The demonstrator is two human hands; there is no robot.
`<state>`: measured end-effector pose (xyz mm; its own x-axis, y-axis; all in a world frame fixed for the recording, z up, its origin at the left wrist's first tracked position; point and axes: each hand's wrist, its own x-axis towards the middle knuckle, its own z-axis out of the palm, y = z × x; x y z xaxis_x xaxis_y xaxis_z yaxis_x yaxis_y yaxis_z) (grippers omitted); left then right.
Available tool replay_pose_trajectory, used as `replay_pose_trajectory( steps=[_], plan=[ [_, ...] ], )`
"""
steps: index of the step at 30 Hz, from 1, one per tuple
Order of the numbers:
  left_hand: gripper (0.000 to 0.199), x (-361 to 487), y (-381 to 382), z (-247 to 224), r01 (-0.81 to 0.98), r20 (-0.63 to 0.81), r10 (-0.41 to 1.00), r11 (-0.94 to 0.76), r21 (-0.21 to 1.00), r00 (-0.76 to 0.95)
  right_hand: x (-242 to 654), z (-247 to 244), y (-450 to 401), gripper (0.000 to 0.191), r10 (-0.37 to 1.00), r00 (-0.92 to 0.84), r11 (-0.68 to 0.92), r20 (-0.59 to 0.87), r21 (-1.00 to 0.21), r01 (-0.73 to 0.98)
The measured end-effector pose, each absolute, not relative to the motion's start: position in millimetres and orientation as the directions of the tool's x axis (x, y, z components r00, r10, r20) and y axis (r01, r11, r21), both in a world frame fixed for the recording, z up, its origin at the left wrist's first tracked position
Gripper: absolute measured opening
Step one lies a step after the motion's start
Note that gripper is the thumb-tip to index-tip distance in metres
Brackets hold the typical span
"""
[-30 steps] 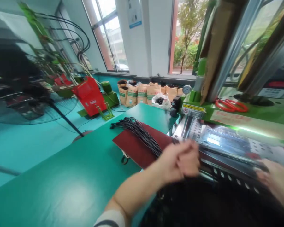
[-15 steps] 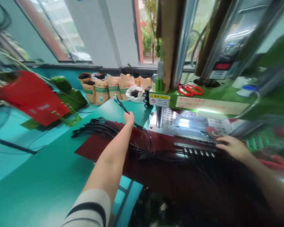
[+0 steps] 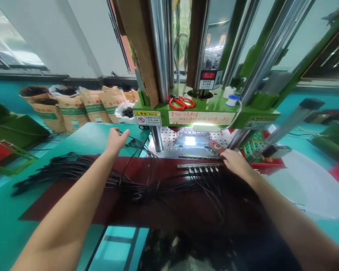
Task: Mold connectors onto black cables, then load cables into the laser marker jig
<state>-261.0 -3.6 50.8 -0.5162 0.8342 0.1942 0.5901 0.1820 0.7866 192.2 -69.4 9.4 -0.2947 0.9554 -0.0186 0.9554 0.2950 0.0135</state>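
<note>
My left hand [image 3: 117,141] is over the green table at the left, its thumb and fingers apart. Just right of it, thin black cables [image 3: 141,145] lie fanned toward the press. My right hand [image 3: 235,162] is closed at the right end of a narrow dark metal bar [image 3: 200,157] along the press bed's front edge; its fingertips are partly hidden. An orange-brown piece with a round hole [image 3: 216,146] lies just beyond those fingers. Nearer me, a slotted metal strip [image 3: 199,165] holds several cable ends, whose black leads run down over the dark red board [image 3: 48,201].
A thick bundle of black cables [image 3: 70,167] lies at the left. The green press [image 3: 164,117] stands ahead, with red-handled scissors [image 3: 182,103] on its ledge and a perforated metal bed [image 3: 168,141] below. Paper sacks [image 3: 87,107] line the wall. A button panel [image 3: 254,143] is at the right.
The view has swung right. My left hand has lowered the raised cable bundle toward the table and its fingers have come apart. My right hand stays at the metal bar.
</note>
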Motion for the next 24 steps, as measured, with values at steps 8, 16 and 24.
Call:
replay_pose_trajectory(
  steps=[8,16,24],
  plan=[
    [0.035,-128.5,-174.8,88.8,0.355,-0.209,0.759,-0.031,0.934,0.617,177.3,17.9,-87.8,0.042,0.874,-0.468,0.476,-0.133,0.037,0.878],
    [0.055,-45.2,-192.6,2.4,0.269,-0.26,0.768,0.119,0.956,0.586,164.9,66.2,-63.5,0.022,0.926,-0.328,0.33,-0.188,-0.023,0.944],
    [0.041,20.6,-159.5,1.8,-0.262,-0.414,0.736,0.611,0.747,0.536,175.9,63.4,-24.2,0.031,0.974,-0.222,0.198,-0.048,-0.303,0.932]
  ],
)
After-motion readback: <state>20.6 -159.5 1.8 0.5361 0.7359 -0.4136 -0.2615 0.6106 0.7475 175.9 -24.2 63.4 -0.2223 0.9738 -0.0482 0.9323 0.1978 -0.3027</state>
